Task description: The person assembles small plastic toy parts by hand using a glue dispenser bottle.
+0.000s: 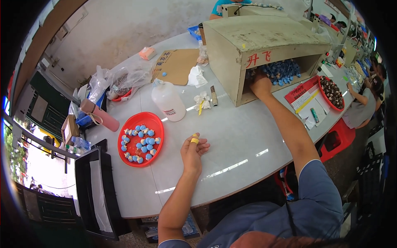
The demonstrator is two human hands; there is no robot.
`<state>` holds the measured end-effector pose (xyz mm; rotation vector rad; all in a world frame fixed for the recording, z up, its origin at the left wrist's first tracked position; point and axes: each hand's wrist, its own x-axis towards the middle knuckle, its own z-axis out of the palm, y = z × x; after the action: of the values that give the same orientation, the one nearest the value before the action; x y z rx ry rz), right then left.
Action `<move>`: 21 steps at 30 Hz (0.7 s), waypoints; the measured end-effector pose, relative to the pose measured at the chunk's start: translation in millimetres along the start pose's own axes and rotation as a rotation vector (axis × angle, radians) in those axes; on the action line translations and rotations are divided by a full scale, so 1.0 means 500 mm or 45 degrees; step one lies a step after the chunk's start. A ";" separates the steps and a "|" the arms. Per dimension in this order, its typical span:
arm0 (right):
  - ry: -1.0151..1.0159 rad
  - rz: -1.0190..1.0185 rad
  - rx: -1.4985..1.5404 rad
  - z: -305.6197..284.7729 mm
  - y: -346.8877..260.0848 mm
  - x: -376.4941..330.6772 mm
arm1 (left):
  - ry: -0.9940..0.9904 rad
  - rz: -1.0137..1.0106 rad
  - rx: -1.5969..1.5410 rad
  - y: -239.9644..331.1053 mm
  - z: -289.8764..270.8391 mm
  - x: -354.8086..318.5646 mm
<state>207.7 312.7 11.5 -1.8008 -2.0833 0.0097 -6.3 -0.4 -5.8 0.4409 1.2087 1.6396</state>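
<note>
While the right hand [260, 84] reaches among blue pieces [283, 71] inside the box [248, 37], grip unclear, the left hand [193, 149] rests loosely curled, empty.

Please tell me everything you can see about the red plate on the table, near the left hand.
The red plate is round and shallow with a raised rim, and looks like glossy plastic. It lies flat on the white table, to the left of the left hand, which does not touch it. On it sit many small blue and cream pieces, gathered in its lower left half; the upper right part is bare. A white plastic bottle stands just beyond its far edge.
</note>
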 end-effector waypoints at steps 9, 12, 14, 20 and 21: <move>-1.207 0.535 2.311 -0.091 -0.076 -0.367 | -0.284 0.414 0.587 -0.038 0.036 -0.022; -1.352 0.621 2.350 -0.083 -0.122 -0.434 | -0.388 0.452 0.667 -0.040 0.045 -0.028; -1.350 0.636 2.378 -0.071 -0.132 -0.455 | -0.466 0.344 0.623 -0.044 0.046 -0.027; -1.256 0.587 2.229 -0.086 -0.114 -0.474 | -0.444 0.288 0.574 -0.059 0.029 -0.023; -1.163 0.564 2.220 -0.105 -0.102 -0.485 | -0.385 0.290 0.554 -0.052 0.037 -0.023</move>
<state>199.3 59.5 4.7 -0.9019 -0.9291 2.2076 25.5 -1.3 -17.5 1.0940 1.3147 1.4218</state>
